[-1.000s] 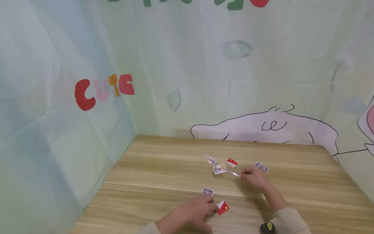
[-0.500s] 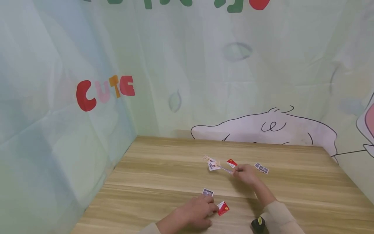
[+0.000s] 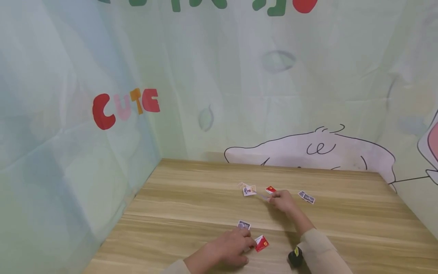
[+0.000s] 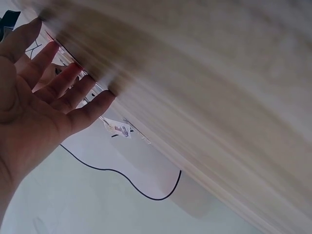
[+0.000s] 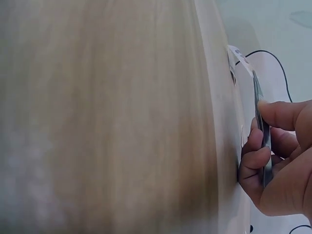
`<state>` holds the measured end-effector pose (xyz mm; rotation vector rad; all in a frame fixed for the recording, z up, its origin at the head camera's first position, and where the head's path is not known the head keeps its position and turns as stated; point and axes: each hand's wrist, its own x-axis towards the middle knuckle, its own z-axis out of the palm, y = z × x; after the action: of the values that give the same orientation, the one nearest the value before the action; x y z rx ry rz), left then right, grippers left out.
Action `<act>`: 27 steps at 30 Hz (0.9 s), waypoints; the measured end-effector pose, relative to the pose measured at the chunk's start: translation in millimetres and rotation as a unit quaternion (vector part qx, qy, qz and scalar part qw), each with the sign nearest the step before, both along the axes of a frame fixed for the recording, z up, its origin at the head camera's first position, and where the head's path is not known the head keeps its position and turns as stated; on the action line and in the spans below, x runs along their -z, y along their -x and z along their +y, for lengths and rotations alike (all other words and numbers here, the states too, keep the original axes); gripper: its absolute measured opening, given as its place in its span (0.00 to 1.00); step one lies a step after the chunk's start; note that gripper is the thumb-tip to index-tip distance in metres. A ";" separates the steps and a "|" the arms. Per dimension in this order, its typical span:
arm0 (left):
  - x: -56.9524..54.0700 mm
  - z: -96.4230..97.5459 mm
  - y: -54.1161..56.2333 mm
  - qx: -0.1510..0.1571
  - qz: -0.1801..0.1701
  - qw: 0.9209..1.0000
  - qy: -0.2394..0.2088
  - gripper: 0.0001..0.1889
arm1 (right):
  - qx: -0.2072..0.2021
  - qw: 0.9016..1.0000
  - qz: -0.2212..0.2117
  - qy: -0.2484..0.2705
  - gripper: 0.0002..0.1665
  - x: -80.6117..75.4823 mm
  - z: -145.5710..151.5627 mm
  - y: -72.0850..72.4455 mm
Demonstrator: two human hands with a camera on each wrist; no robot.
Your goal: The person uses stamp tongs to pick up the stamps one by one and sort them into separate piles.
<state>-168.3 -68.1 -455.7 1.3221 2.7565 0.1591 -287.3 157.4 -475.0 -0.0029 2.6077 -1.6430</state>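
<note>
My right hand pinches a pair of metal tweezers, thumb on one side and curled fingers on the other. At the tweezers' tips is a pale stamp with a small printed picture, tilted up in the left wrist view. It partly overlaps another pale stamp lying behind it in the head view. My left hand rests fingertips down on the wooden table, fingers loosely extended. A grey-purple stamp lies just beyond those fingers, and a red-and-white stamp sits right at the fingertips.
Beyond my right hand lies another red-and-white stamp, partly hidden by the fingers. Two overlapping grey-purple stamps are farther right. A printed cloth hangs behind and left of the table. A black object is at my right sleeve.
My right hand has moved left and slightly away from me, carrying the pale stamp in the tweezers over towards the other pale stamp. The left hand has stayed in place.
</note>
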 end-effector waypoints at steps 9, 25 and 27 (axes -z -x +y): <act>-0.7 0.1 0.6 0.002 -0.003 1.000 -0.009 0.20 | 0.018 1.000 -0.004 -0.010 0.05 4.0 -5.7 7.2; 0.8 -0.8 0.7 0.002 -0.001 1.000 -0.008 0.21 | 0.040 0.997 0.021 -0.055 0.06 7.7 -8.2 8.1; 0.6 -0.9 0.8 0.001 -0.003 1.000 -0.009 0.20 | 0.042 0.997 0.024 -0.061 0.06 8.3 -8.3 8.9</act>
<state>-169.1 -69.1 -456.4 1.3260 2.7550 0.1894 -296.2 149.1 -483.3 0.0752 2.7768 -1.5229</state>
